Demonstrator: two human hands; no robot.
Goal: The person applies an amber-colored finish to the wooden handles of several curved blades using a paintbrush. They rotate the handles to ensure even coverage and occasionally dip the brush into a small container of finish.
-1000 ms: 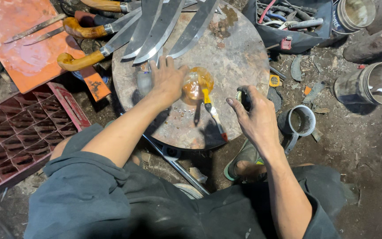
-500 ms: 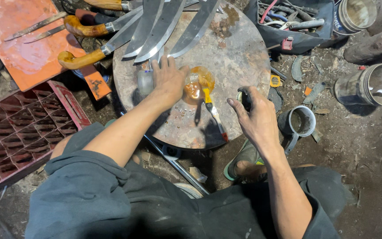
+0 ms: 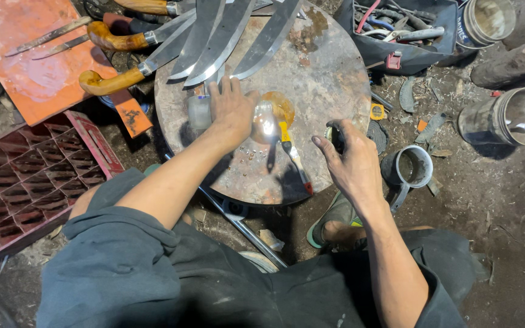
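Knife blade, bright and glare-washed, lies flat near the middle of the round rusty metal bench, pinned under the left hand; a yellow-handled tool lies just beside it. Judged stiff, thin, fairly light and slick, with a keen edge, it is best taken by the spine or tang, never the edge. The left grip is spread flat, fingers extended, pressing down rather than pinching. The right hand hovers at the bench rim, its grip curled around a small dark object; how tightly cannot be told. Finished wooden-handled knives fan across the far edge.
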